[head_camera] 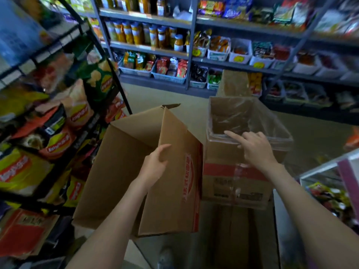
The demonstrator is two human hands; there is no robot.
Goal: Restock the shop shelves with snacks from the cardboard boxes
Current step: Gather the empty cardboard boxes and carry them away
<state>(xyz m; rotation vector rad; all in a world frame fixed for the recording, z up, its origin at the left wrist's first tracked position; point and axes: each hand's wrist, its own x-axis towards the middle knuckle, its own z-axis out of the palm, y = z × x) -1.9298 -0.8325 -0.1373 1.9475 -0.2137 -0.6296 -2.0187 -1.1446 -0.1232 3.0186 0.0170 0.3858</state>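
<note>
Just below frame centre, toward 7 o'clock: left grip (155, 164) clamped on the raised side wall of an open cardboard box (120, 162). The wall edge runs between thumb and fingers. The box is tilted, with its mouth turned toward 10 o'clock. Its outer panel, facing 3 o'clock, carries red print.

At 3 o'clock of that, well apart from it: right grip (254, 150) over the near rim of a second box (229, 183). The forefinger (233, 135) is straight, points to 10 o'clock and touches the rim. The other fingers are curled and the thumb is hidden. I cannot tell whether it is clamped on anything.

A clear plastic liner (252, 117) is folded over that rim. The second box stands upright, just beside the first, with a red band across its near face.

At 9 o'clock: a black rack (120, 80) holding crisp bags (77, 111) in yellow, orange and green, blurred.

At 12 o'clock, across the floor (155, 96): grey shelves (147, 18) with jars (136, 33) above and baskets (167, 75) of packets lower down.
</note>
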